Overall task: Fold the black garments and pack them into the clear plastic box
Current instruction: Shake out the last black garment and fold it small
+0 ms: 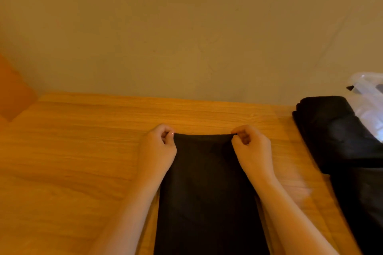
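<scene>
Your left hand (158, 147) is curled into a loose fist, thumb and forefinger pinching the far left corner of the black garment (207, 192); your right hand (251, 149) mirrors it, pinching the far right corner; both bare forearms run back toward six o'clock and are cut off by the lower edge. Between the two pinches the cloth's far hem is drawn into a straight, slightly rolled line; the garment is a long, narrow strip of matte, dark fabric, lying flat on the wooden table (72, 151) and running toward you until the frame cuts it off; its weave and any seams are too dark to make out.

The table is smooth, with a warm, streaked grain running nine to three o'clock; its far edge meets a plain, dull wall (186, 27) at twelve o'clock.

At three o'clock lies a stack of folded black garments (335, 130), soft-edged, its layers showing at the near corner, well apart from your right hand; more dark cloth trails below it toward five o'clock, blurred. Just behind the stack, at two o'clock, sits something clear and glossy in plastic (366, 97), partly cut off; whether it is the box you cannot tell.
</scene>
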Tool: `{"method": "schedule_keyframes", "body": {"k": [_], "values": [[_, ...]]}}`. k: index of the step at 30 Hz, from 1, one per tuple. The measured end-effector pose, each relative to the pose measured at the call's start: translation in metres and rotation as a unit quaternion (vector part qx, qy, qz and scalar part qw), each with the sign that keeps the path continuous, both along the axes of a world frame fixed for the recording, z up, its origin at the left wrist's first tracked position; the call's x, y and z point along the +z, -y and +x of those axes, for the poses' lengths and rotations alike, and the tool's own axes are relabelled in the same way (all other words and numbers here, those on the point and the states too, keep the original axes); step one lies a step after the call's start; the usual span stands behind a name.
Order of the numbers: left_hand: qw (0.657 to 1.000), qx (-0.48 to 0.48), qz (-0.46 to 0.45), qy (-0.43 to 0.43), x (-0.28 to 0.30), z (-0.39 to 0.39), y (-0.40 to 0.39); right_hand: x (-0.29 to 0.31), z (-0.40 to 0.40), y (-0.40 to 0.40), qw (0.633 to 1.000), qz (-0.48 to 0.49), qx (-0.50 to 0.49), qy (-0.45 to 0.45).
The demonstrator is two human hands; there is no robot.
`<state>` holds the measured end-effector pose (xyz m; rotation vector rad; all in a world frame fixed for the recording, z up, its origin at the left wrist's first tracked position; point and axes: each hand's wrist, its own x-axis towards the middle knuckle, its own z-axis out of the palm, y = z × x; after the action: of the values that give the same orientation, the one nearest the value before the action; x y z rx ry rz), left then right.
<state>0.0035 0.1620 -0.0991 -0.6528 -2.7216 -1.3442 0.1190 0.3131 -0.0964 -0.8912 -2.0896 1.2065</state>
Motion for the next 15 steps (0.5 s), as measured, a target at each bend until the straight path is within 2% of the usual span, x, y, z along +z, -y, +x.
{"method": "schedule_keyframes", "body": {"k": [7, 10, 12, 13, 15], "values": [[0.993, 0.004, -0.097, -0.070, -0.008, -0.001, 0.003, -0.006, -0.001, -0.001, 0.995, 0.080, 0.016, 0.064], [0.986, -0.003, -0.109, -0.129, -0.006, 0.002, 0.004, -0.004, -0.001, 0.000, 0.976, 0.207, 0.022, 0.060], [0.976, -0.056, -0.095, -0.186, -0.004, 0.007, 0.001, -0.005, -0.004, 0.004, 0.956, 0.276, 0.082, 0.060], [0.974, -0.086, -0.107, -0.182, -0.004, 0.009, 0.000, -0.005, -0.005, 0.006, 0.949, 0.280, 0.114, 0.092], [0.972, -0.118, -0.169, -0.114, -0.007, 0.010, -0.003, -0.006, -0.008, 0.007, 0.936, 0.257, 0.149, 0.187]]}}
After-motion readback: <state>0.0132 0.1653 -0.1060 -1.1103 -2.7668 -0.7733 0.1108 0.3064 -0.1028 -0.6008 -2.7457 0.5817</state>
